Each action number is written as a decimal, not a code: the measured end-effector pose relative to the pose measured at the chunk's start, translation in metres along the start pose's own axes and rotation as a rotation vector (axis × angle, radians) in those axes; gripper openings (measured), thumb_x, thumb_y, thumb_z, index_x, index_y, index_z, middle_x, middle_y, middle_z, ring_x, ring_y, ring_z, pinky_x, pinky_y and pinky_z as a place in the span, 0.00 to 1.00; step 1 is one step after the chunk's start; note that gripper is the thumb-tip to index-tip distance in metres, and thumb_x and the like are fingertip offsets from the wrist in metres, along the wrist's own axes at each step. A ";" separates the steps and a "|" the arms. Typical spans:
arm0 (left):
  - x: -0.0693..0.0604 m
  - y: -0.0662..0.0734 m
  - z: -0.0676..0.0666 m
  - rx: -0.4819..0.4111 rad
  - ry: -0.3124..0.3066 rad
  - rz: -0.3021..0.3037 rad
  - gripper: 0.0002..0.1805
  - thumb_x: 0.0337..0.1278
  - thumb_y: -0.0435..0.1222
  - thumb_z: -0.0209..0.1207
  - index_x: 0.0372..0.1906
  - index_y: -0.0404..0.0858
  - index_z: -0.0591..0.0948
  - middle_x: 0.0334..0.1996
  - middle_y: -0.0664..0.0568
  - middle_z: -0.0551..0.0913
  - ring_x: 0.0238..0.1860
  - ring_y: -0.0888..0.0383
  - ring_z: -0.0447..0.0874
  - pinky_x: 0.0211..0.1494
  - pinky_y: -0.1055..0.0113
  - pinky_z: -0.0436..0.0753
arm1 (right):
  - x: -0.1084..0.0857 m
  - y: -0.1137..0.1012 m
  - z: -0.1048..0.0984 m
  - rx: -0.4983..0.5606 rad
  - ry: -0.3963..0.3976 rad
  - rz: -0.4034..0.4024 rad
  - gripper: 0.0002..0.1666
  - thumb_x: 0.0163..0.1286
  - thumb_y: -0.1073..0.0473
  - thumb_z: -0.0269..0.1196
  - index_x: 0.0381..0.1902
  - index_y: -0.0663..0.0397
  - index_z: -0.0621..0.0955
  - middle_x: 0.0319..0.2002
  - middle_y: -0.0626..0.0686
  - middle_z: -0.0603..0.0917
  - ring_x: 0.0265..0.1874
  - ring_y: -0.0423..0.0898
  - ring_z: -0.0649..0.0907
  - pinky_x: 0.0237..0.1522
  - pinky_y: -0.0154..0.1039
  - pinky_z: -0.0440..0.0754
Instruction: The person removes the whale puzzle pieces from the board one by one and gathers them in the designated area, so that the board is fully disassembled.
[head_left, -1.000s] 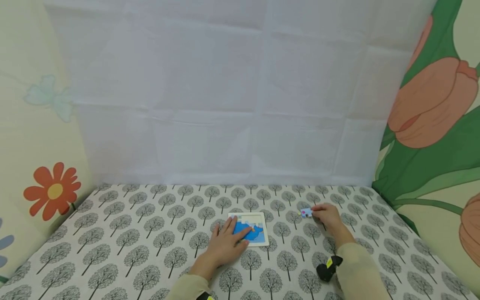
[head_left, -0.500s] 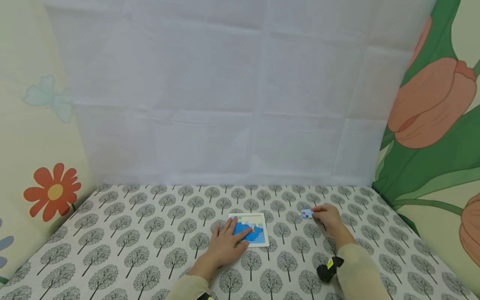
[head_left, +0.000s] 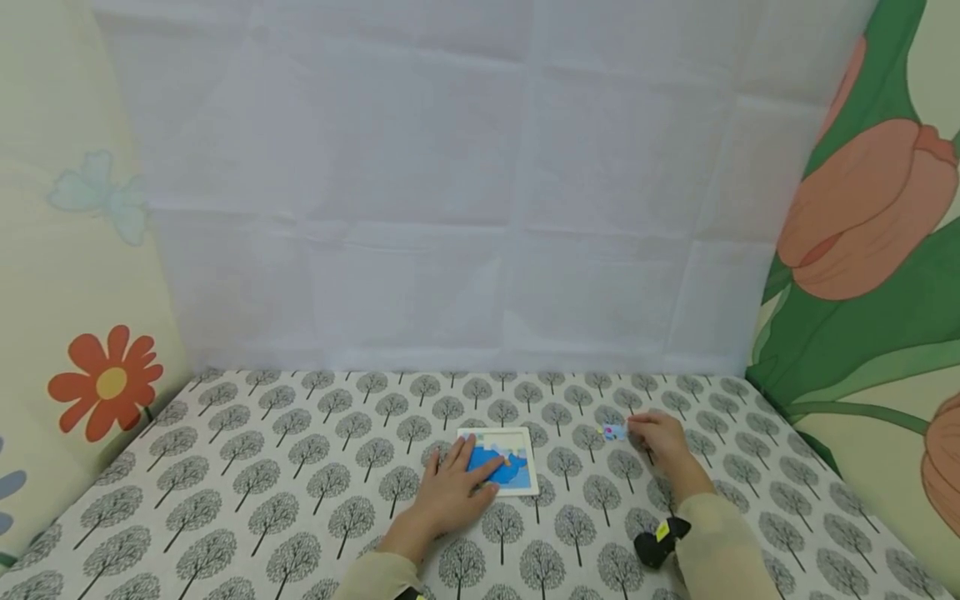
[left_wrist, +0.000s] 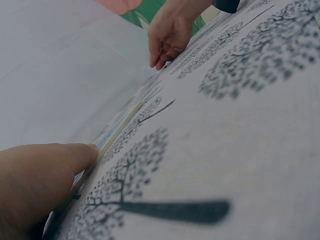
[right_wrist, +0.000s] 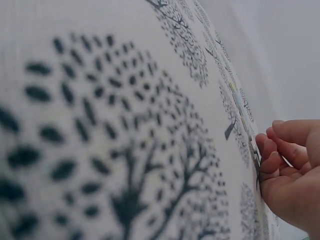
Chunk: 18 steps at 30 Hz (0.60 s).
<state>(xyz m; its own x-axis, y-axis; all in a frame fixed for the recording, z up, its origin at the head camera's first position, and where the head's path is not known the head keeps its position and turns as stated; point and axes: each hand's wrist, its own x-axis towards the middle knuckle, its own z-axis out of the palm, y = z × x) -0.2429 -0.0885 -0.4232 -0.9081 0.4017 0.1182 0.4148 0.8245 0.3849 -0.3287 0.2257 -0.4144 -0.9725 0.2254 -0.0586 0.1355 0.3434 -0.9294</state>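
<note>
The left hand (head_left: 453, 493) lies spread over a puzzle (head_left: 513, 475) showing a blue shape, set in a white frame (head_left: 534, 467) flat on the worktop (head_left: 300, 500). Its fingers reach straight across the puzzle's left half, so its grip is loose, resting rather than clasping; a cream strip shows along the far side of the picture. To the right, apart from the frame, a small light-blue puzzle piece (head_left: 613, 432) with pink and yellow marks lies at the fingertips of the right hand (head_left: 662, 442). Those fingers are bent, but whether the grip pinches the piece cannot be told. Pale sleeves (head_left: 723, 542) cover both forearms, and tree-print cloth covers the worktop.
</note>
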 end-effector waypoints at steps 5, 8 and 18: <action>0.000 -0.001 0.002 0.004 0.005 -0.002 0.24 0.60 0.51 0.41 0.61 0.50 0.66 0.64 0.40 0.49 0.63 0.44 0.42 0.58 0.41 0.41 | 0.000 0.001 0.000 0.050 0.011 0.021 0.16 0.58 0.65 0.57 0.43 0.70 0.75 0.27 0.51 0.76 0.25 0.43 0.72 0.26 0.34 0.71; -0.001 -0.001 0.003 -0.001 -0.003 -0.003 0.24 0.60 0.51 0.41 0.61 0.51 0.65 0.64 0.40 0.49 0.63 0.44 0.42 0.58 0.41 0.40 | 0.001 0.001 0.000 0.073 0.021 0.043 0.16 0.58 0.64 0.57 0.43 0.70 0.75 0.26 0.50 0.76 0.24 0.43 0.72 0.26 0.34 0.71; 0.001 -0.003 0.004 -0.017 0.015 -0.005 0.24 0.59 0.52 0.41 0.60 0.51 0.66 0.64 0.40 0.49 0.64 0.45 0.41 0.58 0.41 0.40 | 0.008 0.002 -0.002 0.214 0.031 0.075 0.16 0.58 0.66 0.56 0.43 0.73 0.74 0.21 0.48 0.75 0.20 0.41 0.71 0.22 0.32 0.70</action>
<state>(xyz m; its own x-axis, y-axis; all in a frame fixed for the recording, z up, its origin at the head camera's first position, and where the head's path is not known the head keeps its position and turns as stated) -0.2445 -0.0888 -0.4274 -0.9109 0.3916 0.1298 0.4095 0.8195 0.4010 -0.3356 0.2301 -0.4158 -0.9543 0.2725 -0.1226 0.1612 0.1239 -0.9791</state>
